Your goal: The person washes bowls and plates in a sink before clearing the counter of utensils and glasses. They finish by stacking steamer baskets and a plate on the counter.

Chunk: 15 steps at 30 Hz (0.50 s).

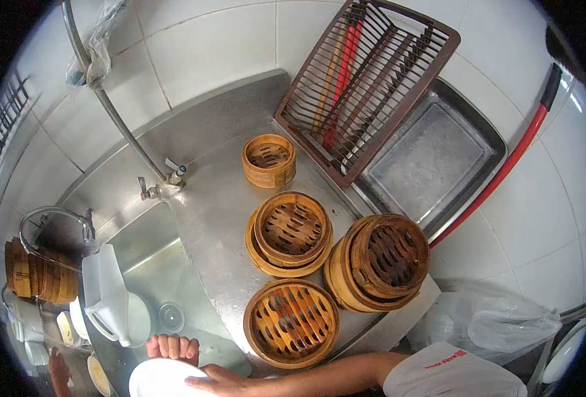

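Note:
A white plate [167,380] is at the bottom of the view, partly cut off by the frame edge. My right hand [223,380] grips its right side, with the thumb lying over the plate's face. At the far rim are the curled fingers of my left hand [174,348], closed against the plate; the palm is hidden behind it. Both hands are over the near end of a steel sink [203,317] with water in it. A white plastic jug [104,291] stands in the sink to the left, beside a round whitish dish [139,319].
Bamboo steamers stand on the steel counter [207,172]: a small one [268,162], stacked ones [293,231] [379,264] and a wide one [292,324]. A brown dish rack [372,86] leans by a metal tray [432,159]. More steamers [41,271] and a faucet [164,185] are leftward.

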Each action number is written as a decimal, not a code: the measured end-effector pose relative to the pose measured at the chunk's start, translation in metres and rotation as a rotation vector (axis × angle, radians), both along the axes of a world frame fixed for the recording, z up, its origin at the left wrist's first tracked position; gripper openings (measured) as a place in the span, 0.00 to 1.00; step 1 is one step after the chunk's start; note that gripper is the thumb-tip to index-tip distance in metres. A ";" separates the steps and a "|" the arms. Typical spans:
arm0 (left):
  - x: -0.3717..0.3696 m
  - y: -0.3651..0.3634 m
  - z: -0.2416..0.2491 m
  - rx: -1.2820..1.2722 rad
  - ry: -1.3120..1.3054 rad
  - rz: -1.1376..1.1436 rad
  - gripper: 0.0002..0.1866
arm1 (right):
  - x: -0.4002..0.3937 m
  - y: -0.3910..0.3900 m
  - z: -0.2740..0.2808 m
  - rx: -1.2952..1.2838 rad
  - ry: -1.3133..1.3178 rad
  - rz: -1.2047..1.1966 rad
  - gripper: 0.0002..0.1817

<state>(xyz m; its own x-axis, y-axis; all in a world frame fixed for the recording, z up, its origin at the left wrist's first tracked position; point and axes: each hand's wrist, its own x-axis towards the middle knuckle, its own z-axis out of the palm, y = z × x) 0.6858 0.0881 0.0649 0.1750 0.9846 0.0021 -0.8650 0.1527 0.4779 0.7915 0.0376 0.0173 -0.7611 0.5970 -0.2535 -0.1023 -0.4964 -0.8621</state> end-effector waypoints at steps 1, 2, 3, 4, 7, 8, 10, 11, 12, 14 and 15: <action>-0.001 0.000 -0.001 0.005 0.003 -0.008 0.24 | 0.000 0.000 0.001 0.001 0.005 -0.010 0.42; -0.001 0.000 -0.001 0.010 0.006 -0.015 0.24 | 0.001 -0.001 0.002 0.005 0.006 -0.022 0.42; -0.002 0.000 -0.001 0.015 0.003 -0.021 0.24 | 0.001 -0.002 0.003 0.006 0.011 -0.031 0.42; -0.002 0.000 -0.001 0.020 0.000 -0.026 0.24 | 0.001 -0.002 0.004 0.008 0.012 -0.041 0.42; -0.002 0.001 -0.002 0.021 -0.006 -0.022 0.24 | 0.000 -0.002 0.003 0.006 0.017 -0.058 0.42; -0.002 0.000 -0.003 0.018 -0.007 -0.018 0.23 | 0.000 -0.002 0.001 0.003 0.012 -0.064 0.42; -0.002 0.001 -0.002 0.017 -0.017 -0.039 0.23 | -0.003 -0.002 -0.001 0.028 -0.037 -0.074 0.41; -0.003 0.001 -0.002 0.017 -0.021 -0.049 0.23 | -0.004 -0.002 -0.001 0.041 -0.061 -0.079 0.41; -0.002 0.001 -0.001 0.013 -0.023 -0.050 0.23 | -0.003 -0.002 -0.001 0.042 -0.044 -0.080 0.40; -0.002 0.001 0.000 0.006 -0.028 -0.054 0.23 | -0.002 -0.003 -0.001 0.044 -0.010 -0.082 0.39; -0.002 0.001 0.000 0.000 -0.025 -0.051 0.23 | -0.002 -0.003 0.000 0.046 -0.010 -0.088 0.39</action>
